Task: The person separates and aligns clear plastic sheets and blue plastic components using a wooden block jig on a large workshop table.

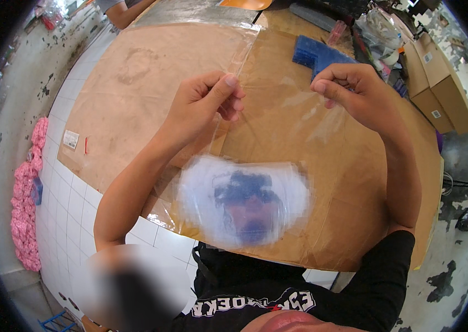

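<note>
Both my hands are raised over a table covered with brown cardboard (344, 210) and clear plastic film. My left hand (209, 97) is closed, thumb against the curled fingers, above the middle of the table. To its right, my right hand (355, 91) is closed in a similar pinch, just in front of a blue angular flat piece (322, 54). Anything between the fingertips of either hand is too small or too clear to make out. Nearer to me lies a shiny, see-through plastic piece (297, 191), its middle blurred with blue and pinkish patches.
Cardboard boxes (438, 83) stand at the right, beside plastic bags (380, 30) and clutter. An orange item (247, 4) sits at the far edge. Another person's arm (129, 12) shows at the far left. Pink bundles (25, 205) lie along the left wall.
</note>
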`<state>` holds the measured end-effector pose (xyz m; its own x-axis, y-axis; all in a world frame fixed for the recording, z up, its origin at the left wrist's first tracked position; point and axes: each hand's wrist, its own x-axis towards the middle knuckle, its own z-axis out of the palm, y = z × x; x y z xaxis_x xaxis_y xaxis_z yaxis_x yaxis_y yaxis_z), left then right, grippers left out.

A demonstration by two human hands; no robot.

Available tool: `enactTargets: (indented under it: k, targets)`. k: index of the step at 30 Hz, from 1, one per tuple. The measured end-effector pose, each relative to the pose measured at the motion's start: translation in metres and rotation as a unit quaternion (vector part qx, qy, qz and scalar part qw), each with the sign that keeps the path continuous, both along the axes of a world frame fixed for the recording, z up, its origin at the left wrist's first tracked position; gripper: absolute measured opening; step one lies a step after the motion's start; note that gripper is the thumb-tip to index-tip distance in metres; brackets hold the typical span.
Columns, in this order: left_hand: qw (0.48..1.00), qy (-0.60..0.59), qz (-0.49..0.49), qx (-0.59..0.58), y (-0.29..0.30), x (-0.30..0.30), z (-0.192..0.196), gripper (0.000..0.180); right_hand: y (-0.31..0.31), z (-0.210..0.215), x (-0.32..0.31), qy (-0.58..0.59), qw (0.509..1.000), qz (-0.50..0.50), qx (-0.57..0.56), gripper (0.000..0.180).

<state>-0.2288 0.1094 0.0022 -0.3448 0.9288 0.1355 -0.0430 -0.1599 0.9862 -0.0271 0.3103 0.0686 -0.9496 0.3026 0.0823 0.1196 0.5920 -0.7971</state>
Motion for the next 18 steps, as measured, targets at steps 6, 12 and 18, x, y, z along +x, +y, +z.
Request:
enactTargets:
  k: [6,12,18]
  targets:
    - [0.998,0.043,0.017,-0.039,0.0,0.005,0.002,0.023,-0.003,-0.002,-0.002,0.03,0.999,0.003,0.017,0.018]
    - [0.996,0.031,-0.025,-0.079,0.0,0.012,0.0,0.022,-0.006,-0.012,-0.005,0.056,0.998,0.026,-0.013,0.02]
    - [0.994,-0.008,-0.061,-0.092,-0.002,0.019,0.002,0.02,-0.021,-0.017,-0.009,0.032,0.998,0.005,-0.058,0.021]
